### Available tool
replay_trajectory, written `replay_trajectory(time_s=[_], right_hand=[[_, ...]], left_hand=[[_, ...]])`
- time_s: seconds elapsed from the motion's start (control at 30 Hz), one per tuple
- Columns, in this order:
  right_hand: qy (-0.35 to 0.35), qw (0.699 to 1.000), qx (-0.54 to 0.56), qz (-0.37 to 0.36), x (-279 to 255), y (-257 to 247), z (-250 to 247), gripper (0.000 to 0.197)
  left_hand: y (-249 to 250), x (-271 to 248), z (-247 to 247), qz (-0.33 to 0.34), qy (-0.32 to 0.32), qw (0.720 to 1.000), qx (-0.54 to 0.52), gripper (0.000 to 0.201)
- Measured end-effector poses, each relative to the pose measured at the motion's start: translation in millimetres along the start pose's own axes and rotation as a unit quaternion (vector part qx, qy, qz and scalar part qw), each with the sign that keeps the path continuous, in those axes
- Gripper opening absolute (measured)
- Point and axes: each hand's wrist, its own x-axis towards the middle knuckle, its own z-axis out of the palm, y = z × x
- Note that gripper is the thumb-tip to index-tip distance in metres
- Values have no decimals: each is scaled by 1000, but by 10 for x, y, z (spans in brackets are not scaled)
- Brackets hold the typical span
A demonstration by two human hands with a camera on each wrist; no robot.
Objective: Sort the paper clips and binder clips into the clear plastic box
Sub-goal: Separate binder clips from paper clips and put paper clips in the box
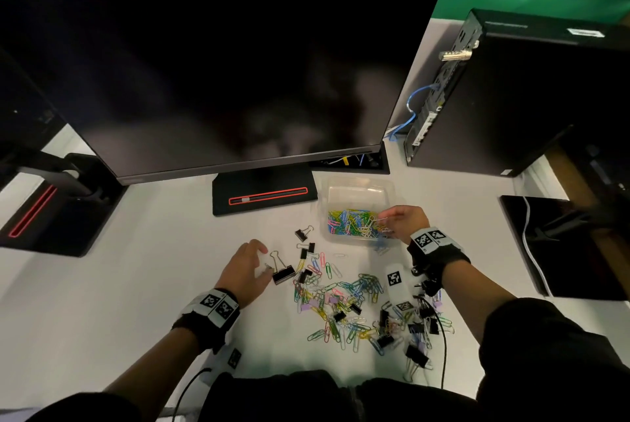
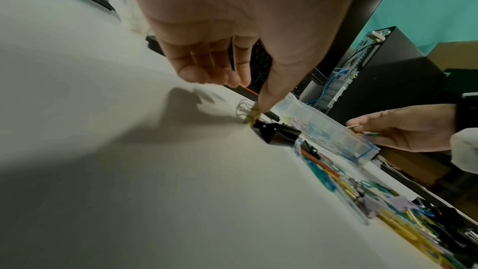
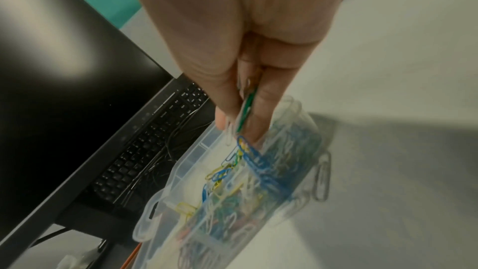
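The right hand (image 1: 407, 222) pinches paper clips (image 3: 245, 107) in its grip over the clear plastic box (image 1: 354, 184), far right on the worktop (image 1: 146, 302). The left hand (image 1: 243, 268) has a slack grip, thumb touching a black binder clip (image 1: 283, 275)

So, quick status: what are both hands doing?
Right hand pinches paper clips over clear plastic box. Left hand presses handle of black binder clip. Loose clip pile on table.

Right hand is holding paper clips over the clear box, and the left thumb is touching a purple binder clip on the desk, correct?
Not quite: the binder clip under the left hand thumb is black, not purple, as the head view shows. The rest holds: the right hand pinches paper clips over the clear box.
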Motion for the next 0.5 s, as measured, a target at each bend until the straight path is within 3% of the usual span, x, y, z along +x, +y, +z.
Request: replay_trajectory(time_s=[0.1,0.27,0.4,0.5], right_hand=[[-8,1000,-9,-22,9,4,37,38],[-47,996,-20,-77,-120,-54,2,30],[10,976,-135,-169,-396,-103,-17,18],[-48,962,-173,-205,-691,-99,48,19]], left_hand=[[106,13,24,23,2,1000,-1,32],[259,83,100,104,-21,994,26,30],[374,117,191,148,-75,984,61,26],[419,117,264,171,-119,975,84,24]])
